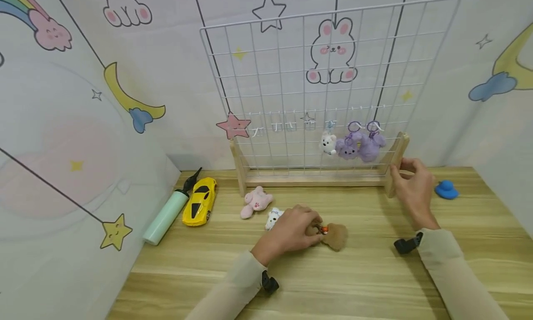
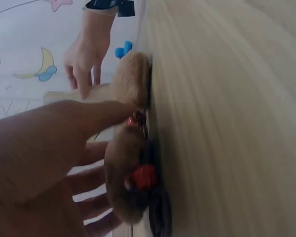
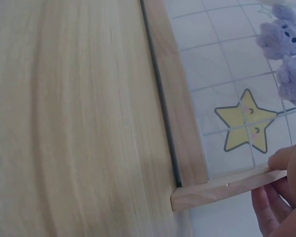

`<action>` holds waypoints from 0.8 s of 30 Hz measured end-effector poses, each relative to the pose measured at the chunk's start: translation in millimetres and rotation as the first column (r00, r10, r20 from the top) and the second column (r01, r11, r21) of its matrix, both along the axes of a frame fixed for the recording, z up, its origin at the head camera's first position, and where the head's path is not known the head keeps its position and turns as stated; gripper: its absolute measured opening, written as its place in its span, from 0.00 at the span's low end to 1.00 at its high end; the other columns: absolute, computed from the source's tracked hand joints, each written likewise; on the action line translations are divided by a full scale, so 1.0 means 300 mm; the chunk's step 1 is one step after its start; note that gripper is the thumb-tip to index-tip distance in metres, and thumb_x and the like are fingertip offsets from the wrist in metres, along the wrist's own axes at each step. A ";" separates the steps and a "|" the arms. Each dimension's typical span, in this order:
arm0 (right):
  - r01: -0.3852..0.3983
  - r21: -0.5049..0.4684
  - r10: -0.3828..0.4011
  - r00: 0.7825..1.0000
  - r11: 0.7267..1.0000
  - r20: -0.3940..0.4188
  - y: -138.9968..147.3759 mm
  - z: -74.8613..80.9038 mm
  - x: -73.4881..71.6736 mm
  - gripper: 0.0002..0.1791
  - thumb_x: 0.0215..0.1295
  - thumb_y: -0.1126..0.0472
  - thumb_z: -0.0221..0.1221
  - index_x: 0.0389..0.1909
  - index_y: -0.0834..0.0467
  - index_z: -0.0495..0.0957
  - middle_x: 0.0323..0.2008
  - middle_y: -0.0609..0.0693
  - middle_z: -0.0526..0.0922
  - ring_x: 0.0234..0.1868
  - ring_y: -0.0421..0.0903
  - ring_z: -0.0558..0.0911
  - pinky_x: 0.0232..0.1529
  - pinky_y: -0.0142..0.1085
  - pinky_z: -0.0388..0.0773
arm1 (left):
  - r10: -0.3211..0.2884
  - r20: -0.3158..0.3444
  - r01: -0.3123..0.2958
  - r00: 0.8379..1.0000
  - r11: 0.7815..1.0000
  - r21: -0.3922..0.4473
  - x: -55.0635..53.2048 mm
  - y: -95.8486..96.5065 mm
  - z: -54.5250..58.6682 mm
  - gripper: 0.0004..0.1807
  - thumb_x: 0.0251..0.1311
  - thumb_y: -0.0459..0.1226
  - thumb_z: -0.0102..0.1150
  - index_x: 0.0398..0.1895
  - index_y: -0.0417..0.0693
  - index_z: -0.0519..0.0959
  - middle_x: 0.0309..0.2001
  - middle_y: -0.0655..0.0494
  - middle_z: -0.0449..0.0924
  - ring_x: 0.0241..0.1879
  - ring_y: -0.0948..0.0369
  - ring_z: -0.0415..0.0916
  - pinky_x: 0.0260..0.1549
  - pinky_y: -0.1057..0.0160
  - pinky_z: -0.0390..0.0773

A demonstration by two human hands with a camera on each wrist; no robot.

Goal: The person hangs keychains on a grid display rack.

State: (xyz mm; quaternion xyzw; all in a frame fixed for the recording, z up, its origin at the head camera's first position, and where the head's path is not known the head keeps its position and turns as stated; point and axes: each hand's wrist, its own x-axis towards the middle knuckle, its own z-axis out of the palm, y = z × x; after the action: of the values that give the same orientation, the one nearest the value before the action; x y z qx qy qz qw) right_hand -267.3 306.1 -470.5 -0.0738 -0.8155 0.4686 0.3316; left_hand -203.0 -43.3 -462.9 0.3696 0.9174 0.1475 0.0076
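Observation:
My left hand [image 1: 293,229] is low over the table, thumb on one side and fingers on the other of a brown plush keychain [image 2: 121,168] with a red piece on it. A second brown plush part [image 1: 335,236] lies just right of the thumb, with metal and red bits between. Partly covered by the left hand, a white plush [image 1: 273,219] shows its dark-eyed face. My right hand [image 1: 414,188] grips the right wooden upright [image 3: 232,186] of the white wire grid rack [image 1: 291,79]. Two purple plush keychains [image 1: 369,147] and a white bear keychain [image 1: 328,144] hang from its hooks.
Left of the hands lie a pink plush [image 1: 257,201], a yellow toy car [image 1: 201,202] and a pale green pump [image 1: 166,217]. A small blue hat [image 1: 446,189] sits right of the rack. Several bare hooks [image 1: 276,126] line the grid's left part. Cartoon-printed cloth walls surround the table.

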 end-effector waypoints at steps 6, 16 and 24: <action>0.006 0.007 -0.006 1.000 1.000 -0.020 -0.012 -0.001 0.001 0.19 0.72 0.58 0.68 0.52 0.71 0.83 0.48 0.67 0.89 0.36 0.17 0.78 0.37 0.10 0.76 | 0.039 -0.010 -0.039 0.999 0.998 -0.048 -0.001 0.052 -0.002 0.10 0.70 0.40 0.70 0.52 0.53 0.88 0.49 0.58 0.88 0.47 0.60 0.82 0.46 0.64 0.83; -0.002 0.031 0.003 0.999 1.000 -0.048 -0.008 -0.003 0.000 0.18 0.73 0.60 0.67 0.52 0.72 0.82 0.47 0.68 0.88 0.36 0.15 0.77 0.38 0.09 0.74 | 0.040 0.156 -0.052 0.987 0.996 0.071 0.000 0.069 0.011 0.04 0.71 0.33 0.70 0.43 0.52 0.88 0.42 0.59 0.85 0.42 0.68 0.77 0.38 0.75 0.78; -0.014 0.033 0.016 0.998 0.999 -0.062 -0.006 -0.006 0.000 0.19 0.73 0.60 0.68 0.52 0.73 0.82 0.48 0.69 0.88 0.34 0.13 0.76 0.37 0.08 0.73 | -0.003 0.173 -0.033 0.985 0.978 0.206 -0.016 0.084 0.021 0.04 0.74 0.34 0.67 0.45 0.53 0.86 0.44 0.60 0.92 0.43 0.72 0.85 0.40 0.76 0.80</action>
State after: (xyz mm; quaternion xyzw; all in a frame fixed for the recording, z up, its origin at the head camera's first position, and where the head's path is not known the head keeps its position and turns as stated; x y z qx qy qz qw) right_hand -267.3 304.4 -472.3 -0.0476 -0.8129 0.4597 0.3543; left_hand -207.9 -18.0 -456.7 0.3474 0.8956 0.2739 0.0472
